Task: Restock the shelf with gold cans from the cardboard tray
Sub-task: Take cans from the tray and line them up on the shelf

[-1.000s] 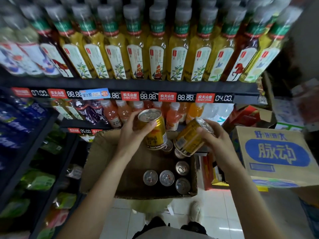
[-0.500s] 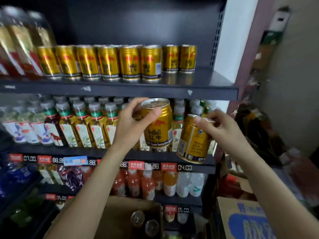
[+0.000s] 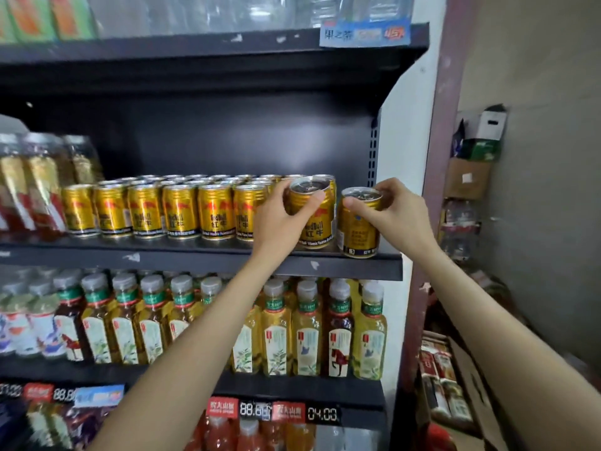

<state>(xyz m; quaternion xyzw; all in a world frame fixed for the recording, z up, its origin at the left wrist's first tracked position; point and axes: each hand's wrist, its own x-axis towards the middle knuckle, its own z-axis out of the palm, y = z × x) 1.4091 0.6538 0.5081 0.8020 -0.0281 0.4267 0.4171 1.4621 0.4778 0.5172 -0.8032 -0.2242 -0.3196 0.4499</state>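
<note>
— Hand report first: my left hand (image 3: 279, 219) grips one gold can (image 3: 313, 216) near its top, thumb across the front, fingers curled round the rim. My right hand (image 3: 395, 211) pinches a second can (image 3: 357, 227) by its lid.

— Where are they, relative to the shelf?

— Both at the right end of the shelf (image 3: 341, 266), close to its front edge. The right-hand can looks seated on the shelf, label turned away. The left-hand can sits just beside it, touching or nearly so; I cannot tell whether its base is fully down.

— And the rest of the shelf?

— A row of gold cans (image 3: 182, 211) fills it leftward from my left hand, several deep. I judge these two close the last gap at the front right.

— What remains?

— Letting go of both, perhaps turning the right one label-out. The cardboard tray is out of view, so I cannot say how many cans are left in it.
</note>
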